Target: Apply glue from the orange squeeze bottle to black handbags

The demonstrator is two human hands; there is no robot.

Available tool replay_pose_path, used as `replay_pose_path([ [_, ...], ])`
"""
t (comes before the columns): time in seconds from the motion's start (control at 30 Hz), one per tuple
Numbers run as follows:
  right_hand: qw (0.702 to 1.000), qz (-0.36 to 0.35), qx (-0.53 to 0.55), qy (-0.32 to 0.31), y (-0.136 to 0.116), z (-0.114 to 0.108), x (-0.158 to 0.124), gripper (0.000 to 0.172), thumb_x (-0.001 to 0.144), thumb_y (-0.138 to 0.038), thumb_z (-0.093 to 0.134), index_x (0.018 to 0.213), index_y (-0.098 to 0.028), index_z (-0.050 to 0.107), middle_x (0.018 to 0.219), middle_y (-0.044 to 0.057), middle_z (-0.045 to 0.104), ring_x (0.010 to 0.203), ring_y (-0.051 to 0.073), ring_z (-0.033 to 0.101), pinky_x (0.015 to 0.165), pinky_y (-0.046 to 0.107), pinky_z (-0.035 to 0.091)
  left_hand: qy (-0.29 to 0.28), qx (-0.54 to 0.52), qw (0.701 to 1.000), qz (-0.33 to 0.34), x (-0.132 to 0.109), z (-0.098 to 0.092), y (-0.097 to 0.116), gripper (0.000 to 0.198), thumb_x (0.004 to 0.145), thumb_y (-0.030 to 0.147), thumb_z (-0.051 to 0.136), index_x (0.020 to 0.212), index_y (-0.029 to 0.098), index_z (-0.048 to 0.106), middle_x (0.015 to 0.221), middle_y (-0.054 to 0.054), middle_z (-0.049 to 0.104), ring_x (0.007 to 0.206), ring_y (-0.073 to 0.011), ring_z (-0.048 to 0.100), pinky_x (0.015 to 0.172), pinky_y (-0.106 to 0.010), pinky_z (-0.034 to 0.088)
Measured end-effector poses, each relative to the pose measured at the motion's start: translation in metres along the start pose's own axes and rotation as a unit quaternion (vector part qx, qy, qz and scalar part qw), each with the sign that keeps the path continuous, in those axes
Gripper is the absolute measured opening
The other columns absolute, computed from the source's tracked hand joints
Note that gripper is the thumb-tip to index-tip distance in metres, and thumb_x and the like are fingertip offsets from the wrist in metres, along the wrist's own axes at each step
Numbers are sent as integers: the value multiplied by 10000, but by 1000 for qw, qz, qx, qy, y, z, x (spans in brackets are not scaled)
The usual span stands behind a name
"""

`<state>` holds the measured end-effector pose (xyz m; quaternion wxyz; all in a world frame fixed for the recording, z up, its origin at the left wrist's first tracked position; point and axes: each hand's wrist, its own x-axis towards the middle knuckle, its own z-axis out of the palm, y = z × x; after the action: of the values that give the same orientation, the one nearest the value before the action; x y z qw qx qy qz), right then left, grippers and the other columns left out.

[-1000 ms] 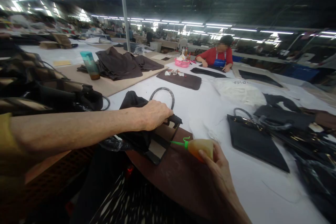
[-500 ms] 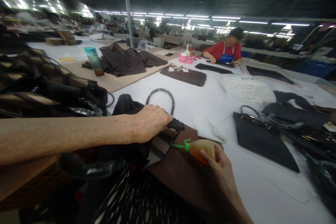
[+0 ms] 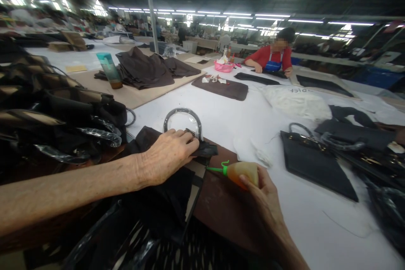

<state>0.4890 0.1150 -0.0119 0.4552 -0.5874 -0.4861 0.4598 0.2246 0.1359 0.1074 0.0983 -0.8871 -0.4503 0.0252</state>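
My right hand (image 3: 264, 185) is closed around a squeeze bottle (image 3: 242, 174) with amber liquid inside. Its thin green nozzle points left, with the tip at the edge of a black handbag (image 3: 167, 202). My left hand (image 3: 169, 152) grips the bag's upper part, just below a round handle (image 3: 182, 112) wrapped in clear film; its fingertips are partly hidden. A beige inner strip shows along the bag's edge near the nozzle. Part of the bag lies over a dark brown sheet (image 3: 218, 202) on the white table (image 3: 316, 228).
Many black bags (image 3: 63, 114) are piled at the left. Another black bag (image 3: 316, 164) lies flat at the right. A white bundle (image 3: 294, 101), a brown panel (image 3: 221, 88) and a teal-capped bottle (image 3: 109, 71) stand farther back. A person in red (image 3: 268, 57) works across the table.
My left hand and the bag have shifted left, and the bag's edge has turned to lie more upright in view. The squeeze bottle stays in nearly the same place.
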Motion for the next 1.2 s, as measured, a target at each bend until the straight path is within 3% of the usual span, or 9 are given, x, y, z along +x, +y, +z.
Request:
replay_pose_path([
  [0.33,1000,16,-7,-26,-9,-1,-14,394,748,-423,681,1064,-235,540,914,-12,638,852,208,575,717,253,473,-9,-23,1000,-13,-2,1,-4,204,916,286,429,1019,150,541,920,-66,608,842,-219,554,775,-367,462],
  [0.5,999,44,1,-26,-9,-1,-14,406,736,-451,673,1042,-211,559,898,18,645,806,240,584,584,271,486,-16,-36,999,-20,-3,-1,-3,203,915,285,438,1022,148,544,921,-69,613,858,-206,547,792,-348,457],
  [0.7,1000,24,7,-5,4,1,-6,417,756,-433,667,1093,-220,546,959,17,635,870,240,579,720,302,478,-36,-60,997,-27,-6,-3,0,196,914,276,439,1023,153,546,922,-65,605,857,-209,543,792,-357,455],
  [1.2,998,57,-6,-26,-7,0,-17,411,749,-449,667,1067,-219,545,930,11,638,855,248,581,664,288,486,-33,-78,996,-23,-7,-3,0,191,914,287,442,1011,161,547,910,-66,606,865,-200,540,802,-340,439],
])
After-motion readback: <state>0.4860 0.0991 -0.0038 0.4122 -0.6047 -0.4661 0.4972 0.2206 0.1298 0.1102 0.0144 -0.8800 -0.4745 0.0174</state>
